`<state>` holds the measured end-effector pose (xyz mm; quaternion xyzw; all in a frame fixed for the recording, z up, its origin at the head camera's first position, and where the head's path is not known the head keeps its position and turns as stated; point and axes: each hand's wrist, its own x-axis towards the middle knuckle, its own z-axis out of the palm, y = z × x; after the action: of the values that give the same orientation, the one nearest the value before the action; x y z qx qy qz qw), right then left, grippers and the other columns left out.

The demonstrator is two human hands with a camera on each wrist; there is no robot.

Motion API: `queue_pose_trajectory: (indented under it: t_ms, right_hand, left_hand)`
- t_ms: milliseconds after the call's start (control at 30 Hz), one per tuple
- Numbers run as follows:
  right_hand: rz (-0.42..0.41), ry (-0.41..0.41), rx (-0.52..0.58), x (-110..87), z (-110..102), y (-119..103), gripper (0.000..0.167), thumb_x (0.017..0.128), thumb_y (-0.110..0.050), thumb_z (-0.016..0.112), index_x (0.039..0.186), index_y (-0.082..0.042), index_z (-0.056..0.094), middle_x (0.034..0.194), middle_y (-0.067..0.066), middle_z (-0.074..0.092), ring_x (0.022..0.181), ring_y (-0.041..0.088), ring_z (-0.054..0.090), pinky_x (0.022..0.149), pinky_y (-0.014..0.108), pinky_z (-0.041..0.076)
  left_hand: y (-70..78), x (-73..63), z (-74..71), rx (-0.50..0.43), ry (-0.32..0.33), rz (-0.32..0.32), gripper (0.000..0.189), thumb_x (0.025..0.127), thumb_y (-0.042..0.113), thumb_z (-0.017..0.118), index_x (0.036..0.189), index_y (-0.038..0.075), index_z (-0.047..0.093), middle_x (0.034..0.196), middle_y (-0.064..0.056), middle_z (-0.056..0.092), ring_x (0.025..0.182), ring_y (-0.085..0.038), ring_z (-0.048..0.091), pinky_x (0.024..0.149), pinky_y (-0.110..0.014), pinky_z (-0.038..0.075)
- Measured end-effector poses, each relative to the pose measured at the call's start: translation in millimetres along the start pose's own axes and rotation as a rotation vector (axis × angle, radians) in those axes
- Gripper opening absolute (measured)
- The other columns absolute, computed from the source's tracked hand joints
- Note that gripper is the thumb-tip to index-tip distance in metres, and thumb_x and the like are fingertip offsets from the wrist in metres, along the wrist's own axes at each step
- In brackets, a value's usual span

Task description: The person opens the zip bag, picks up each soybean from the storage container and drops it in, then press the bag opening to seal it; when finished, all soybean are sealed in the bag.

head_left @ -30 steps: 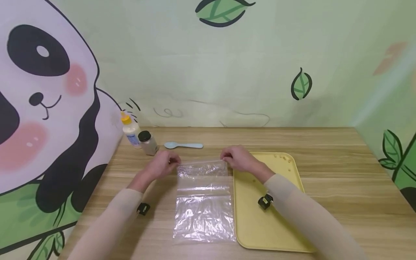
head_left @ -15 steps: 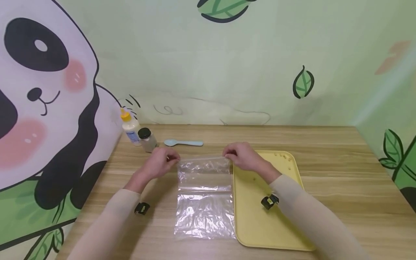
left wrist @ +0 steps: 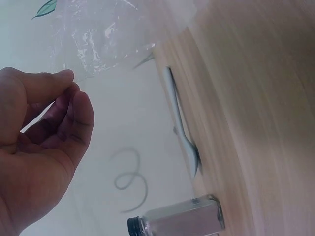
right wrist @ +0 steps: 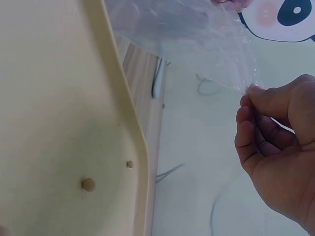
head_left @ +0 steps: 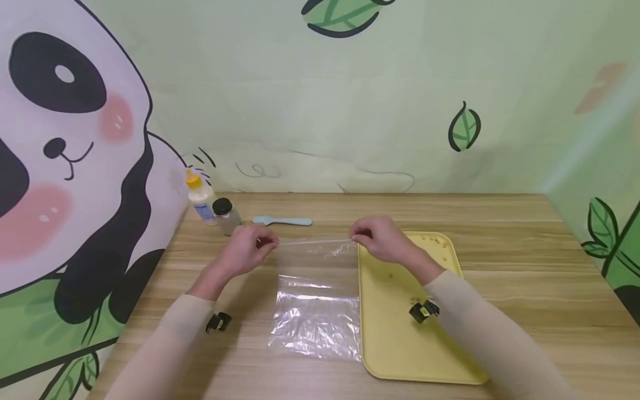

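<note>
A clear plastic bag stretches between both hands in the head view, its far edge pulled straight and raised off the table. My left hand pinches the far left corner between thumb and fingertips, as the left wrist view also shows. At the far right corner, my right hand pinches the bag the same way, over the left rim of a yellow tray. In the right wrist view the bag's film hangs from the thumb and forefinger.
Several small tan beads lie in the tray, mostly near its far right corner. A pale blue spoon rests behind the bag. To the left stand a black-capped jar and a white bottle with a yellow cap. A painted wall rises behind the table.
Both hands have raised the bag's far edge. My right hand has shifted slightly right and away from me, pulling that edge straighter. The bag's near end has slid a little farther away.
</note>
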<state>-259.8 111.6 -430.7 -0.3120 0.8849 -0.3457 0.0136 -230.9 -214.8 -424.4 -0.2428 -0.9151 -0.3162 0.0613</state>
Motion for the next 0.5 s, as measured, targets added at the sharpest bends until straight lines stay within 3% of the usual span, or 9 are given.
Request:
queue_pose_trajectory:
  t_ms: [500]
  right_hand:
    - [-0.047, 0.076, -0.010, -10.2, -8, -12, 0.007, 0.092, -0.007, 0.064, 0.093, -0.006, 0.072, 0.088, 0.005, 0.071, 0.076, 0.011, 0.060, 0.068, 0.025, 0.054]
  left_hand:
    - [16.1, -7.4, -9.7, 0.041, 0.049, 0.028, 0.006, 0.082, 0.001, 0.074, 0.086, 0.005, 0.074, 0.080, -0.004, 0.068, 0.072, -0.013, 0.063, 0.065, -0.021, 0.057]
